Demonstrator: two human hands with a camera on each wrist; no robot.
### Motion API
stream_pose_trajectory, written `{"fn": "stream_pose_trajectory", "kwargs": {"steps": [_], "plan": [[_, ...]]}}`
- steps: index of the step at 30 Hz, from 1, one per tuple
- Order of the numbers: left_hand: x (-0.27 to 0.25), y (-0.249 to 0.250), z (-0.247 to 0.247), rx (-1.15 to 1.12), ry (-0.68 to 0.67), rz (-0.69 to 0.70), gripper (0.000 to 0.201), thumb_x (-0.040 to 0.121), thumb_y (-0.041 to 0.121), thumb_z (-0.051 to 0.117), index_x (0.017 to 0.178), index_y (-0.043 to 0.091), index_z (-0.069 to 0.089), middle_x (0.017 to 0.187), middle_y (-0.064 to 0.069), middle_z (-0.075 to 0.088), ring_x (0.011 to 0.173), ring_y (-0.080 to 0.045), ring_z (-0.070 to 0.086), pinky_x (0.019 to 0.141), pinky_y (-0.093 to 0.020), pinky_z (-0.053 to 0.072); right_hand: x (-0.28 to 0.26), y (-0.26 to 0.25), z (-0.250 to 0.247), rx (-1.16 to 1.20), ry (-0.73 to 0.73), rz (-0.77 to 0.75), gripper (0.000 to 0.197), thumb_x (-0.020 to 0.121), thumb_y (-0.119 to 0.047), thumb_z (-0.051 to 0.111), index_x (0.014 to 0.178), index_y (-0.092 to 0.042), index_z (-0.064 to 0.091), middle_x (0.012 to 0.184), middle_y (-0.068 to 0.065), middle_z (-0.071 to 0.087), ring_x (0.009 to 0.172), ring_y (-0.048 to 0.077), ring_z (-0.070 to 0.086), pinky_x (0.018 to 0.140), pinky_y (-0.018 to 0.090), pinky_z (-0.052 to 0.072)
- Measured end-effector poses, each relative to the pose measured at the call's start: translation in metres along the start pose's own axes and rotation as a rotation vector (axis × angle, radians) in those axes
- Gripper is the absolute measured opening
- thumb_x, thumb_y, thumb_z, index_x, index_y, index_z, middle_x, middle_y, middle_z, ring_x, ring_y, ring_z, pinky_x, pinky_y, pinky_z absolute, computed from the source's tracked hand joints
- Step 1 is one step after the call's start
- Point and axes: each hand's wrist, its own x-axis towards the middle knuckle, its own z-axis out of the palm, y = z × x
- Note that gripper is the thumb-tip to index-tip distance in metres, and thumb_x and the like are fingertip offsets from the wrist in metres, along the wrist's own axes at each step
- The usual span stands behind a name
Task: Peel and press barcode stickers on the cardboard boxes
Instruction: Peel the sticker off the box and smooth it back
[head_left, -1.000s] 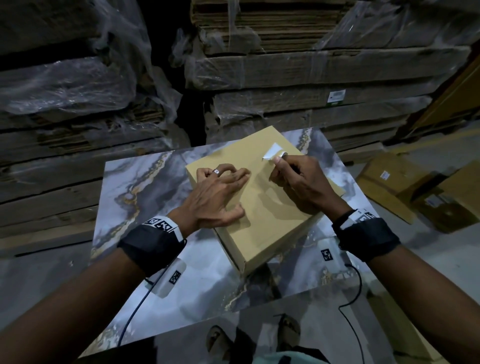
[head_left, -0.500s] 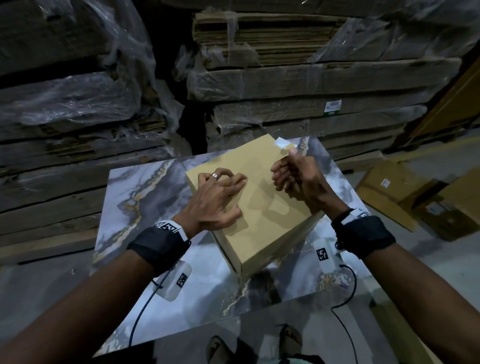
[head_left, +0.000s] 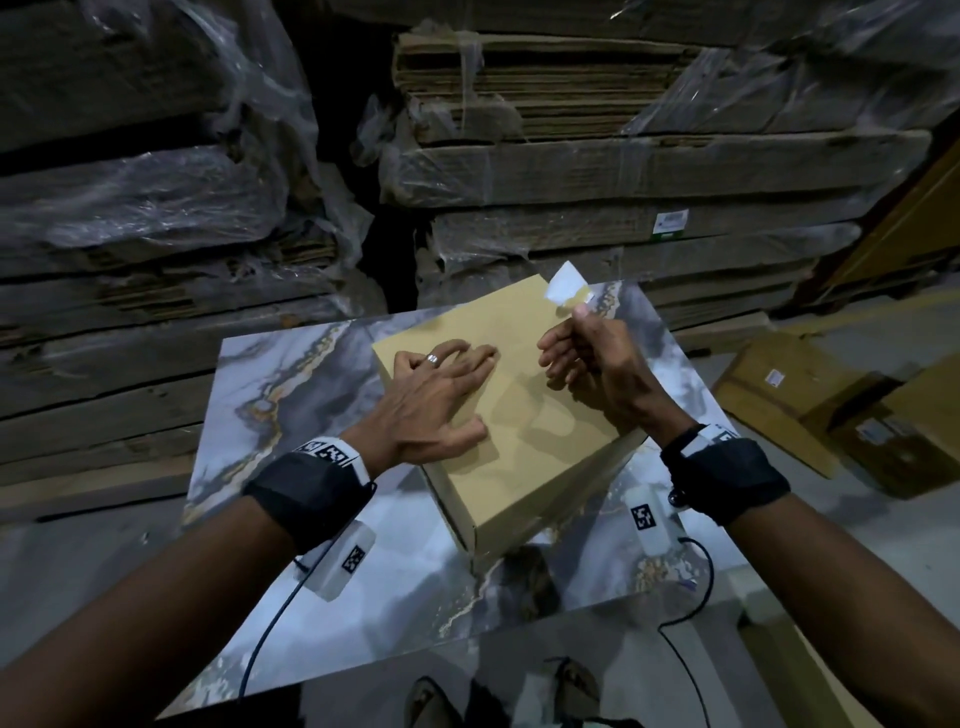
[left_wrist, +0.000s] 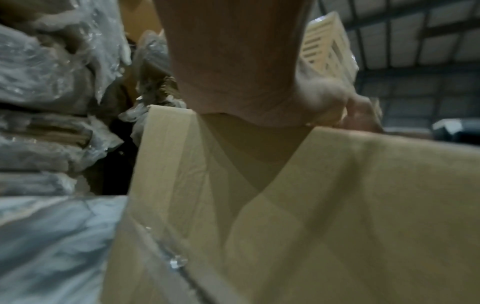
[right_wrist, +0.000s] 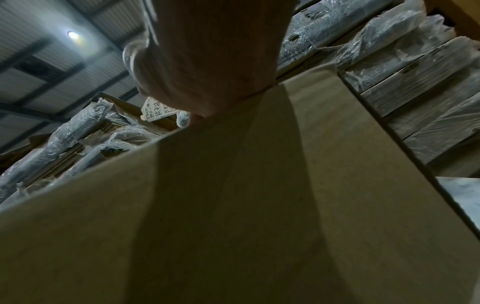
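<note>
On the marble table (head_left: 291, 395), the cardboard box (head_left: 524, 441) is pressed flat by the open left hand (head_left: 431, 400). Above the box's far corner, a barcode sticker (head_left: 565, 283) is pinched by the right hand (head_left: 597, 364); curling could cause creased adhesion.

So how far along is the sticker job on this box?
Partway. The left hand rests on the cardboard box, steadying it. The right hand pinches a white barcode sticker, lifted above the far corner. No sticker shows on the box top, so pressing it down remains.
</note>
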Motion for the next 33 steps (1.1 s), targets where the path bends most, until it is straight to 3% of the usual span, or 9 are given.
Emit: {"fn": "stream_pose_trajectory", "kwargs": {"steps": [5, 8, 12, 17, 20, 23, 26, 28, 33], "plan": [[0.000, 0.007, 0.003, 0.112, 0.003, -0.030, 0.089, 0.080, 0.067, 0.028, 0.158, 0.023, 0.026, 0.166, 0.007, 0.024, 0.140, -0.023, 0.032, 0.088, -0.042, 0.031, -0.004, 0.001, -0.002, -0.008, -0.006, -0.035, 0.077, 0.091, -0.074, 0.051, 0.092, 0.000, 0.072, 0.082, 0.023, 0.072, 0.068, 0.031, 0.064, 0.056, 0.029, 0.049], [-0.004, 0.007, 0.002, -0.001, 0.076, -0.026, 0.086, 0.078, 0.061, 0.033, 0.153, 0.021, 0.040, 0.161, 0.006, 0.036, 0.135, -0.021, 0.036, 0.086, -0.041, 0.029, -0.006, 0.002, -0.001, -0.008, -0.002, -0.050, 0.079, 0.087, -0.078, 0.054, 0.090, -0.002, 0.073, 0.082, 0.023, 0.071, 0.068, 0.032, 0.064, 0.058, 0.033, 0.050], [-0.004, 0.005, 0.003, -0.134, 0.165, 0.035, 0.074, 0.075, 0.051, 0.042, 0.136, 0.014, 0.061, 0.142, 0.008, 0.057, 0.130, -0.019, 0.045, 0.088, -0.041, 0.030, -0.004, 0.002, -0.002, -0.024, 0.010, -0.046, 0.076, 0.088, -0.077, 0.054, 0.089, -0.004, 0.074, 0.081, 0.022, 0.072, 0.066, 0.027, 0.063, 0.055, 0.028, 0.047], [-0.012, 0.006, 0.018, -0.362, 0.509, 0.046, 0.044, 0.069, 0.030, 0.057, 0.100, 0.004, 0.074, 0.112, -0.002, 0.071, 0.102, -0.021, 0.067, 0.085, -0.047, 0.051, -0.004, 0.004, -0.003, -0.019, 0.024, -0.034, 0.065, 0.096, -0.063, 0.049, 0.089, -0.002, 0.073, 0.081, 0.024, 0.070, 0.065, 0.025, 0.061, 0.055, 0.028, 0.043], [-0.016, 0.009, 0.023, -0.430, 0.635, -0.069, 0.044, 0.073, 0.033, 0.063, 0.106, 0.005, 0.073, 0.126, -0.009, 0.069, 0.110, -0.022, 0.068, 0.092, -0.044, 0.054, -0.004, 0.004, -0.002, -0.010, 0.031, -0.032, 0.065, 0.095, -0.062, 0.049, 0.088, -0.003, 0.073, 0.079, 0.022, 0.070, 0.062, 0.023, 0.061, 0.052, 0.025, 0.043], [-0.014, 0.008, 0.017, -0.413, 0.456, -0.180, 0.074, 0.081, 0.052, 0.061, 0.141, 0.011, 0.056, 0.151, -0.008, 0.051, 0.138, -0.022, 0.048, 0.113, -0.040, 0.040, -0.005, 0.004, -0.001, 0.005, 0.039, -0.034, 0.063, 0.099, -0.057, 0.049, 0.089, 0.001, 0.072, 0.079, 0.022, 0.069, 0.062, 0.024, 0.060, 0.052, 0.025, 0.042], [-0.009, 0.011, 0.014, -0.083, 0.131, -0.227, 0.092, 0.084, 0.081, 0.033, 0.156, 0.023, 0.036, 0.166, 0.000, 0.026, 0.153, -0.023, 0.020, 0.119, -0.047, 0.024, -0.006, 0.004, -0.001, -0.005, 0.034, -0.032, 0.062, 0.101, -0.054, 0.048, 0.091, 0.003, 0.072, 0.079, 0.022, 0.069, 0.063, 0.024, 0.060, 0.053, 0.026, 0.043], [-0.008, 0.015, 0.012, 0.013, 0.051, -0.209, 0.091, 0.084, 0.086, 0.024, 0.158, 0.032, 0.029, 0.167, 0.008, 0.020, 0.155, -0.022, 0.014, 0.119, -0.050, 0.018, -0.005, 0.004, -0.002, -0.056, 0.029, -0.047, 0.062, 0.101, -0.054, 0.047, 0.090, 0.001, 0.073, 0.079, 0.021, 0.071, 0.063, 0.024, 0.061, 0.053, 0.026, 0.042], [-0.017, 0.013, 0.013, -0.085, 0.000, 0.028, 0.062, 0.094, 0.076, 0.027, 0.150, 0.051, 0.037, 0.160, 0.029, 0.022, 0.155, -0.016, 0.012, 0.118, -0.061, 0.006, -0.004, 0.005, -0.004, -0.124, 0.021, -0.091, 0.060, 0.102, -0.053, 0.045, 0.089, -0.001, 0.074, 0.077, 0.019, 0.072, 0.062, 0.022, 0.062, 0.052, 0.024, 0.042]]}}
